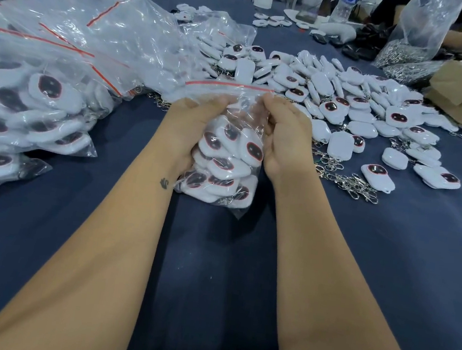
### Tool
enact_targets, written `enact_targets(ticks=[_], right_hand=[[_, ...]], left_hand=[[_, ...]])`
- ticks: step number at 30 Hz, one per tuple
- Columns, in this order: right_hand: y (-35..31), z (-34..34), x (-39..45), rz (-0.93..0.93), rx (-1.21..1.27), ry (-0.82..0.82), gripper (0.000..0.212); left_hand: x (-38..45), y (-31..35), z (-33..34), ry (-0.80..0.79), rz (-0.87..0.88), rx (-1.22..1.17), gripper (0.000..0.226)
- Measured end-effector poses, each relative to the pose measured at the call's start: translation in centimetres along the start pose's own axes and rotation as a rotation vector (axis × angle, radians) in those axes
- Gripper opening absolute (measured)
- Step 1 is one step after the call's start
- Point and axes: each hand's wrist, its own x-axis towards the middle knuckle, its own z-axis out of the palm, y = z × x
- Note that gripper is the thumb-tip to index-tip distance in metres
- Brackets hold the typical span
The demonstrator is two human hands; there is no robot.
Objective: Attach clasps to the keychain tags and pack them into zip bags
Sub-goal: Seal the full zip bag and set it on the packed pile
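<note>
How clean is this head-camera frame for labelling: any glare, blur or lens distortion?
Head view: wide-angle bending stretches the forearms and curves the dark blue table cloth; glare streaks the pile of clear red-striped zip bags; far edge and top-left corner are soft; the clear zip bag of white keychain tags held by left hand and right hand is sharp.

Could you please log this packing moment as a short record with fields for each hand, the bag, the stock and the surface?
left hand: left hand grips the zip bag's left side
right hand: right hand grips its right side
zip bag: zip bag filled with white tags, red zip strip up; whether it is sealed cannot be told
packed stock: filled bags piled at left
loose stock: loose tags heaped at right, several with clasps
spare clasps: loose clasps beside right wrist
surface: blue cloth
</note>
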Motion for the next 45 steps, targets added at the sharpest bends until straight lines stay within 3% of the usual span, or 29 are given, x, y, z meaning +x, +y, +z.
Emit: enact_targets(ticks=[7, 15, 23, 30, 37, 41, 45], right_hand=[[-0.1, 0.0, -0.3, -0.020, -0.084, 0.076, 0.018], [-0.3, 0.1, -0.6, -0.019, -0.101, 0.101, 0.012], [-0.3, 0.1, -0.6, -0.039, -0.116, 0.126, 0.027], [0.0, 0.5, -0.4, -0.108, -0.223, 0.185, 0.025], [-0.1, 0.3, -0.4, -0.071, -0.223, 0.081, 0.018], [0.2, 0.4, -0.4, -0.125, -0.340, 0.109, 0.015], [0.0, 0.4, -0.3, -0.091, -0.306, 0.108, 0.017]], left_hand=[[0.6, 0.1, -0.1, 0.150, -0.023, -0.174, 0.021], [0.9, 0.0, -0.2, 0.213, -0.013, -0.246, 0.025], [0.9, -0.3, -0.3, 0.210, 0.007, -0.341, 0.020], [1.0, -0.3, -0.2, 0.219, 0.009, -0.343, 0.019], [1.2, -0.4, -0.4, 0.251, -0.002, -0.318, 0.021], [1.1, -0.3, -0.4, 0.245, -0.021, -0.324, 0.017], [1.0, -0.2, -0.5, 0.251, -0.027, -0.342, 0.024]])
